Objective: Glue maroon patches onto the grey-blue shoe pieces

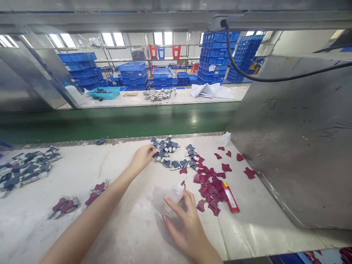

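Note:
My left hand (143, 157) reaches to the left edge of a heap of dark blue-grey and white parts (167, 146). Its fingertips are pinched on one of these parts, mostly hidden by the fingers. My right hand (185, 222) holds a translucent white squeeze bottle (167, 196) with a thin needle tip, tilted over the table. Thumb and index finger are spread apart, while the other fingers curl near the bottle's neck. A bit of maroon shows beside the tip. Flat maroon pieces (211, 189) lie scattered right of this hand.
A red tube with a yellow end (231, 198) lies by the maroon pieces. Parts with maroon inlays (66, 205) and more dark parts (27, 167) sit at left. A metal panel (299, 146) bounds the right; a green belt (137, 121) runs behind the table.

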`<state>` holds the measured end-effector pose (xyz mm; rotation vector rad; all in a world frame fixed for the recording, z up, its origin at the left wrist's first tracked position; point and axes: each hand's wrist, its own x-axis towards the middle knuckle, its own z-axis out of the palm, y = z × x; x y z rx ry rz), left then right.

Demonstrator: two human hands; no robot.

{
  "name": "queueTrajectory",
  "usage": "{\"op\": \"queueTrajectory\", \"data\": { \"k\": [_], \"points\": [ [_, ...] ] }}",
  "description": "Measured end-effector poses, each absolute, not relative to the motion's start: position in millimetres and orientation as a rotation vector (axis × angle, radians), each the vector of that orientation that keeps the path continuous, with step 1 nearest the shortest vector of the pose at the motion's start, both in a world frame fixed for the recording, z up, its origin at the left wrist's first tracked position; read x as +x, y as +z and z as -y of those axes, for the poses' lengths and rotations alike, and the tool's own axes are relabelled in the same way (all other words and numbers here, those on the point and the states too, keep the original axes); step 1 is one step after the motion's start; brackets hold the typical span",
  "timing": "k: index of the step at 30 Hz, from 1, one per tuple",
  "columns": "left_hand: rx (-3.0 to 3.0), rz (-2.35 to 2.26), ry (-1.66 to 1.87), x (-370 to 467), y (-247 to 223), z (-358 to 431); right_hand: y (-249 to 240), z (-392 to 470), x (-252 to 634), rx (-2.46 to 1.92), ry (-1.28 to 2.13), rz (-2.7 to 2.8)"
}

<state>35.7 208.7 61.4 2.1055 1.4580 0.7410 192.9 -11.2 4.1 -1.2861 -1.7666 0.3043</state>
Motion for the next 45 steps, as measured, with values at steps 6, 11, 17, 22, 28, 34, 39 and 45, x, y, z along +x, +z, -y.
{"op": "queueTrajectory", "data": {
  "k": [6,11,17,22,28,34,39,45],
  "points": [
    [1.818,-1.256,0.92,12.0,66.4,-144.9,7.6,10.8,193.4,-1.201,0.278,1.7],
    [1.3,-0.994,1.005,2.1,56.8,-75.7,7.7,11.6,192.9,-1.127,0.275,1.655],
    [1.462,-1.244,0.814,6.3,33.6,-23.8,3.9,25.1,198.4,-1.012,0.167,1.465],
    [1.91,-1.525,0.874,7.6,17.0,-4.7,7.1,38.9,203.8,-1.168,0.189,1.388],
    [2.006,-1.589,0.951,8.2,8.6,0.5,14.6,36.3,195.2,-1.274,0.328,1.391],
    [1.985,-1.548,0.894,8.5,6.5,2.2,12.8,31.7,190.2,-1.259,0.28,1.464],
    [2.004,-1.55,0.843,7.4,5.2,2.1,12.6,28.8,190.2,-1.284,0.278,1.48],
    [2.029,-1.541,0.86,9.0,6.3,1.8,13.2,27.2,190.0,-1.284,0.297,1.495]
  ]
}}
